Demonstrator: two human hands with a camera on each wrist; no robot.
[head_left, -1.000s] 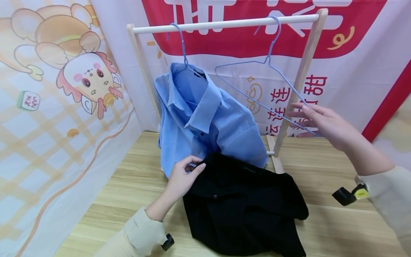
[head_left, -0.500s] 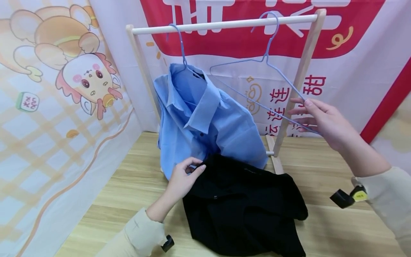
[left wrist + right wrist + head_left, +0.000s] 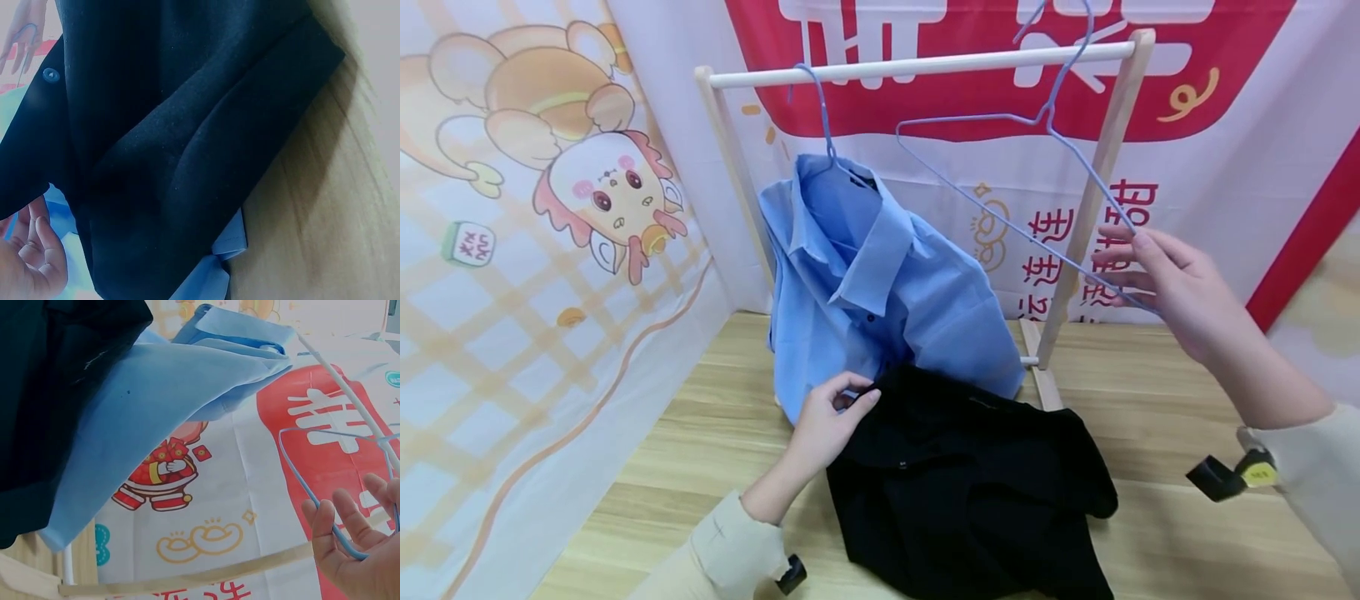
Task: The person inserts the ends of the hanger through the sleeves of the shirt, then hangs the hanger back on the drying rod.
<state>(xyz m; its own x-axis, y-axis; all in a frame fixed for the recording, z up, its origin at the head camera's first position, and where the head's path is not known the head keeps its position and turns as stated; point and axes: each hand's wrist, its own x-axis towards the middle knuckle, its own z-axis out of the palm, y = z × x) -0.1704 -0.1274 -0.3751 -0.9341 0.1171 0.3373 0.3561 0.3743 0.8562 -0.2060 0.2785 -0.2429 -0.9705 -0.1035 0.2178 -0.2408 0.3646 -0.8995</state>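
My left hand [image 3: 827,421] pinches the upper left edge of a black garment [image 3: 970,492], which spreads down over the wooden table. A small button [image 3: 51,75] shows on its dark cloth in the left wrist view. My right hand [image 3: 1183,287] holds the right corner of a blue wire clothes hanger [image 3: 1049,115], thumb on the upper arm of the wire. No garment hangs on this hanger. Its hook stands above the rail [image 3: 955,65], and the stem crosses the rail in this view. A light blue shirt [image 3: 947,292] hangs on another blue hanger [image 3: 826,117] at the left.
The rail belongs to a wooden clothes rack [image 3: 1093,192] standing on the table [image 3: 677,450]. The shirt's lower part reaches down behind the black garment. Printed cloth [image 3: 512,333] forms walls at the left and back.
My right hand has lifted the hanger, bringing its hook up off the rail, and shifted slightly right. My left hand stays on the black garment's edge.
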